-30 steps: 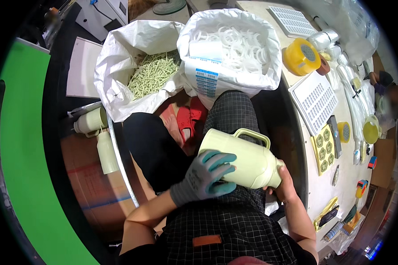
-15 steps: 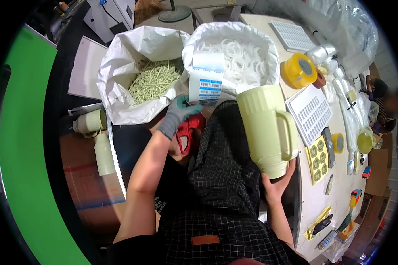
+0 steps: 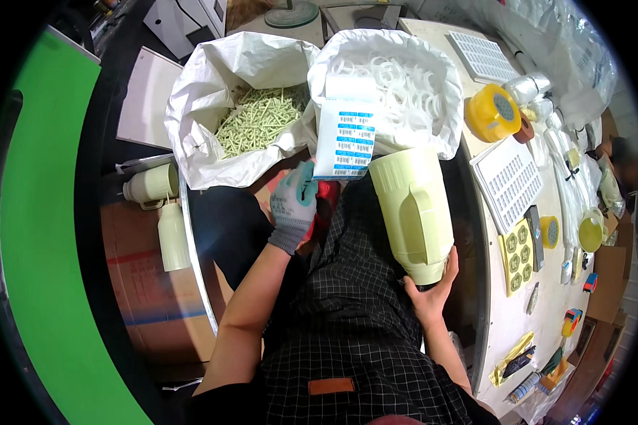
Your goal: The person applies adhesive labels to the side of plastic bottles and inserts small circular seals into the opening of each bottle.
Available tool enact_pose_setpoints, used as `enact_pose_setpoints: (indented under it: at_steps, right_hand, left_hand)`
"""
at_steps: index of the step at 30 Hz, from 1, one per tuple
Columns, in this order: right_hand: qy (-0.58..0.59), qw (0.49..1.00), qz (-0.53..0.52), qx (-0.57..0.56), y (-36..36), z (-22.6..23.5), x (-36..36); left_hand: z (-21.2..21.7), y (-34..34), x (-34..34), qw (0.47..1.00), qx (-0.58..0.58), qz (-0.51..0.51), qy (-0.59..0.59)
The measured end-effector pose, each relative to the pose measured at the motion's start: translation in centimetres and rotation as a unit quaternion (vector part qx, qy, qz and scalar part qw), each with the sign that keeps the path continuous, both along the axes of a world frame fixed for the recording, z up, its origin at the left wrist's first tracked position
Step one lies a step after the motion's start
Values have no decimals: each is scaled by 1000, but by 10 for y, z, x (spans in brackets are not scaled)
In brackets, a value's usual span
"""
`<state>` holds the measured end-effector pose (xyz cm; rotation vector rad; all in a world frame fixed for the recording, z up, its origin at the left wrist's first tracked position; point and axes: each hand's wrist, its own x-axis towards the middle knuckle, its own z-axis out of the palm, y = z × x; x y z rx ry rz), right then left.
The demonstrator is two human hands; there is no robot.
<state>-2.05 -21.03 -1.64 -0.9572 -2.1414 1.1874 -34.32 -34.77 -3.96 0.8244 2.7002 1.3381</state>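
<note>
My right hand point(image 3: 434, 294) is bare and holds a pale green plastic jug point(image 3: 411, 212) by its narrow lower end. The wide end points away from me, and the handle faces up. My left hand point(image 3: 293, 202) wears a grey and teal glove. Its fingers are curled at the lower left corner of a white and blue strip of labels point(image 3: 346, 142), partly hidden by the strip's edge. The strip hangs from a label roll point(image 3: 351, 88) at the front of a white sack point(image 3: 452, 85) of translucent rings point(image 3: 404, 88).
Another white sack point(image 3: 198, 92) holds pale green sticks point(image 3: 259, 120). Two green jugs point(image 3: 173, 237) lie at left beside a cardboard box point(image 3: 149, 283). On the right-hand table point(image 3: 500, 312) are yellow tape point(image 3: 493, 113), label sheets point(image 3: 507, 183) and round stickers point(image 3: 519, 258). Another person is at far right.
My left hand has turned more upright and shifted right against the strip, which shows more of its length. The jug has rolled, bringing its handle toward the middle.
</note>
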Motion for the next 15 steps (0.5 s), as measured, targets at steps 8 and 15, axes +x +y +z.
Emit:
enact_pose_setpoints:
  at_steps: [8, 15]
  right_hand:
    - [17, 1000, 16, -15, 2, -1, -1]
    - [8, 1000, 21, -15, 0, -2, 0]
  left_hand:
    - [19, -3, 10, 983, 62, -32, 171]
    - [19, -4, 18, 984, 50, -49, 164]
